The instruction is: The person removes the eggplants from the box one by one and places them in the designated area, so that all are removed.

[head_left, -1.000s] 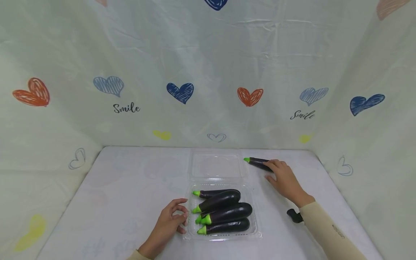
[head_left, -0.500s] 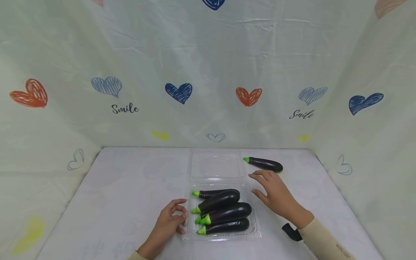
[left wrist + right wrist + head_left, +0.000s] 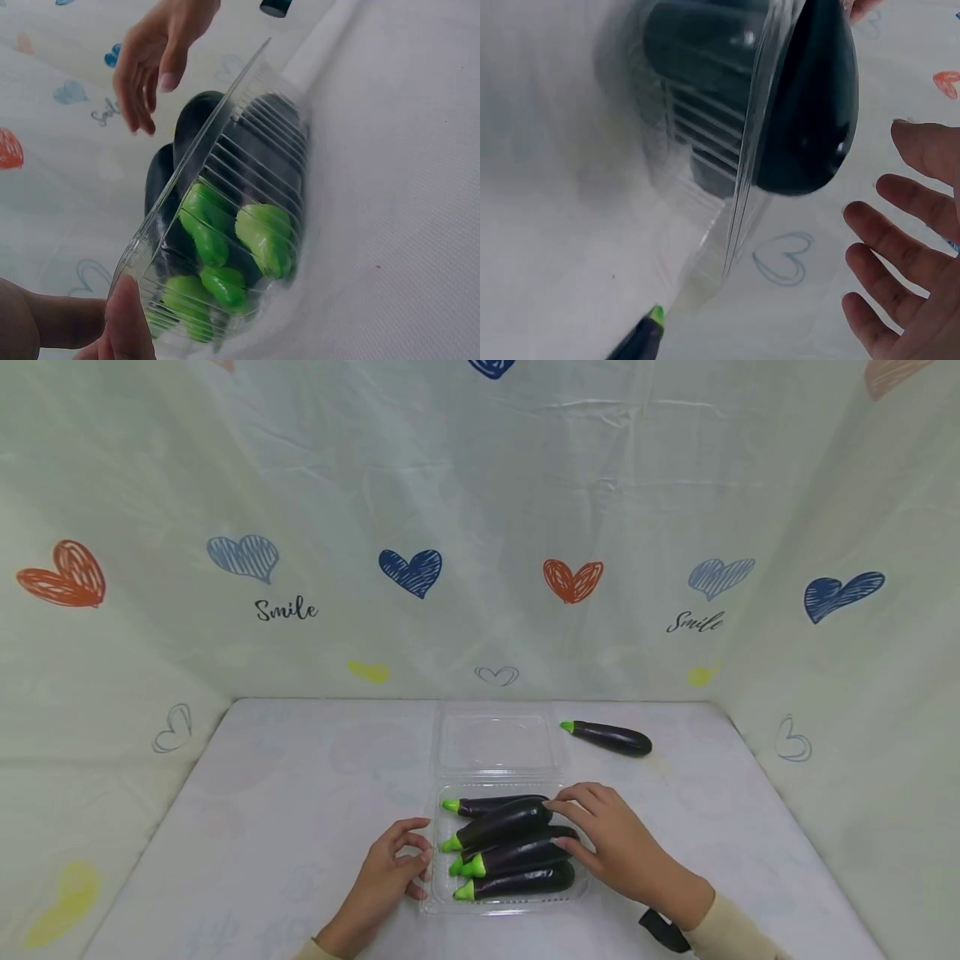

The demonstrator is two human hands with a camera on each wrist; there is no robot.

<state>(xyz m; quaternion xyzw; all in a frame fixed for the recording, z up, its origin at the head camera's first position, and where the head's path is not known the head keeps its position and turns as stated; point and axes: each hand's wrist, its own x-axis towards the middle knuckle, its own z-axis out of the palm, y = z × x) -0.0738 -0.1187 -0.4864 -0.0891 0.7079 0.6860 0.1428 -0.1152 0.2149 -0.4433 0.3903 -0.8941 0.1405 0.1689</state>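
A clear plastic clamshell container [image 3: 501, 908] lies with its lid [image 3: 498, 745] folded back, away from me. Inside are several dark purple eggplants [image 3: 504, 823] with green stem ends pointing left. My left hand [image 3: 384, 870] pinches the container's left rim, thumb and finger meeting there in the left wrist view. Above the right ends of the eggplants hovers my right hand [image 3: 618, 843], fingers spread and holding nothing. The right wrist view shows a gap between its fingertips [image 3: 859, 214] and the nearest eggplant [image 3: 810, 105]. Another eggplant [image 3: 615, 739] lies loose on the table, right of the lid.
A white cloth covers the table [image 3: 300, 810]. Behind and beside it hangs a pale curtain [image 3: 480, 510] printed with hearts and "Smile". A black object [image 3: 663, 931] shows by my right wrist.
My right hand has let go of the loose eggplant at the back right and moved left and nearer, over the container. The left hand has stayed at the rim.
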